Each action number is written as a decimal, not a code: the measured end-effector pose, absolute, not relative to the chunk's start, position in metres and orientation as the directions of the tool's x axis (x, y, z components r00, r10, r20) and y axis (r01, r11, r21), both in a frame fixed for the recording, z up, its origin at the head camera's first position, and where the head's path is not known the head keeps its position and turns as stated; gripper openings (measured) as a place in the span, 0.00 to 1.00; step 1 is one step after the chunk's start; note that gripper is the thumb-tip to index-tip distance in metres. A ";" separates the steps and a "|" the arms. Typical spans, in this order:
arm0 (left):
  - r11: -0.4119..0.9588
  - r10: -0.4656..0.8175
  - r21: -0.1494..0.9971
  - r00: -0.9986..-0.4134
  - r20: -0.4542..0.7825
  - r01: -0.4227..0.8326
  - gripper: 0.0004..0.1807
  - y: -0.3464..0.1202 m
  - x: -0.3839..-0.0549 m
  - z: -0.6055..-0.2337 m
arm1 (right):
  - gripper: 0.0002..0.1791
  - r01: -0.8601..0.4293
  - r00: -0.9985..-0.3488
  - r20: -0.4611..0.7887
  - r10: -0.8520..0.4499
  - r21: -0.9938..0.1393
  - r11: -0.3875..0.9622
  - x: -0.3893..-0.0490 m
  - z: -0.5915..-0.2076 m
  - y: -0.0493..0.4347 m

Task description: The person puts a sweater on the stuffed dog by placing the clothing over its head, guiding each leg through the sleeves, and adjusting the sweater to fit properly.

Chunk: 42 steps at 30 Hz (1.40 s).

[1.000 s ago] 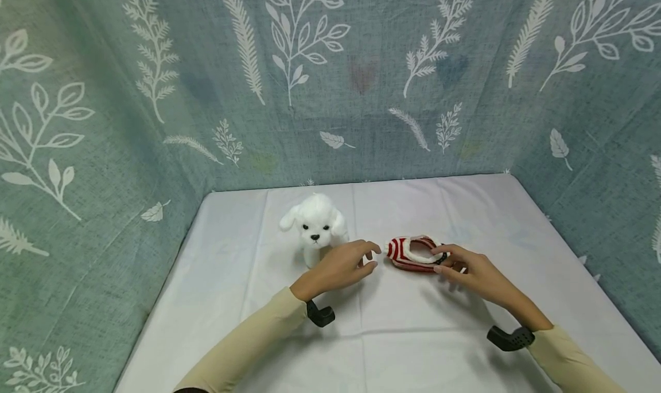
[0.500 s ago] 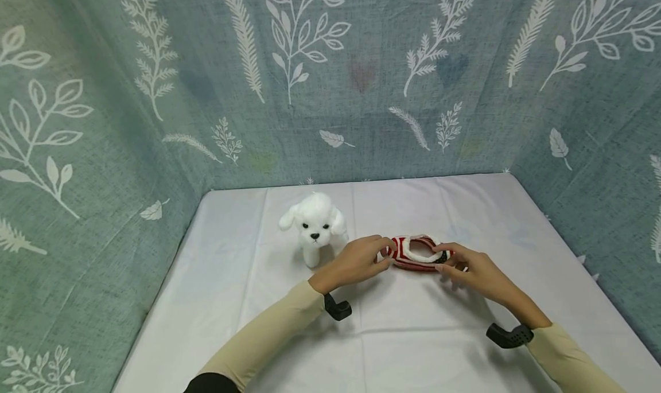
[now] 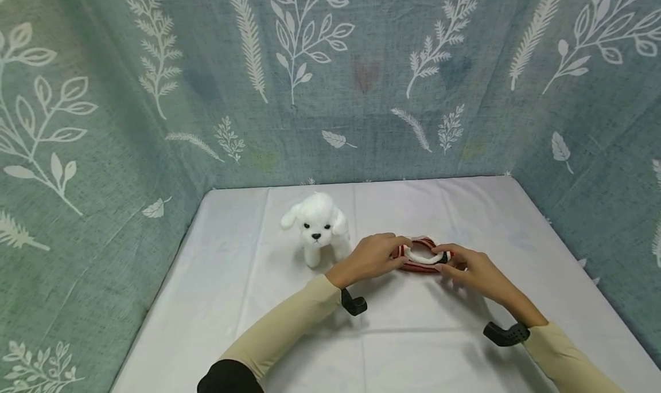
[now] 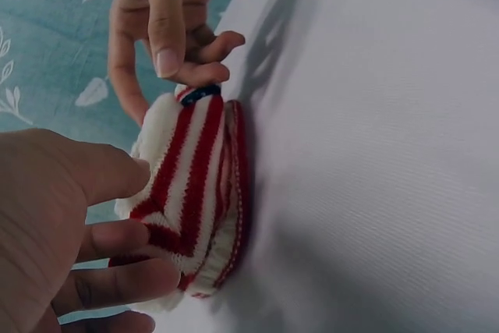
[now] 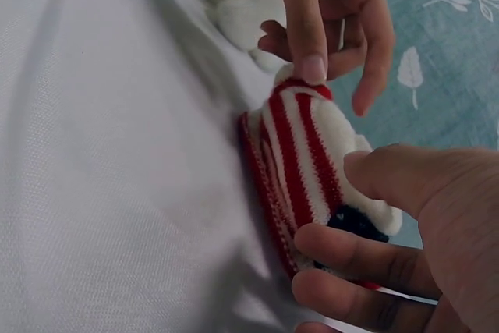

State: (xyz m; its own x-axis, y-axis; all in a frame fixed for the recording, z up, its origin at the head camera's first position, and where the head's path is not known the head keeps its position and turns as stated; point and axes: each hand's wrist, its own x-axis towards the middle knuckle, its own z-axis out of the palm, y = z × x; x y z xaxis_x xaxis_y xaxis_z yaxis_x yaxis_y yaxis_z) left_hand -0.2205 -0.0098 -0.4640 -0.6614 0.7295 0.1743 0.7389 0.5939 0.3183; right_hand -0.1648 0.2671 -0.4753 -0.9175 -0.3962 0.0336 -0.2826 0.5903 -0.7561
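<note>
A red-and-white striped knitted slipper (image 3: 420, 268) with a white fleecy rim lies on the white table in the head view; a navy patch shows at its right end. My left hand (image 3: 373, 257) has its thumb and fingers round the left end of this slipper (image 4: 191, 185). At the opposite end, my right hand (image 3: 472, 269) holds it between curled thumb and fingers. The right wrist view shows the slipper (image 5: 300, 161) between both hands, its sole edge towards the table. Part of each end is hidden behind fingers.
A white plush dog (image 3: 316, 224) stands on the table (image 3: 232, 255), just left of and behind my left hand. Green-blue curtains with white leaf prints (image 3: 330, 83) enclose the back and both sides.
My left hand has moved right, from beside the plush dog to the left end of the slipper, and now closes round it. The right hand and slipper have barely moved.
</note>
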 end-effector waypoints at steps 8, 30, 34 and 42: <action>0.619 0.735 0.296 -0.669 0.110 0.728 0.19 -0.002 -0.226 -0.466 | 0.24 -0.274 -0.920 0.021 -0.390 -0.746 0.607 -0.167 -0.479 0.266; 0.593 0.769 0.293 -0.636 0.070 0.750 0.17 0.003 -0.231 -0.475 | 0.11 -0.266 -0.929 0.015 -0.370 -0.722 0.639 -0.170 -0.482 0.262; 0.587 0.772 0.314 -0.633 0.062 0.747 0.12 0.003 -0.233 -0.479 | 0.12 -0.250 -0.930 0.002 -0.367 -0.735 0.630 -0.169 -0.480 0.262; 0.568 0.762 0.382 -0.641 0.092 0.730 0.12 0.003 -0.236 -0.478 | 0.12 -0.241 -0.939 0.012 -0.344 -0.734 0.635 -0.169 -0.480 0.261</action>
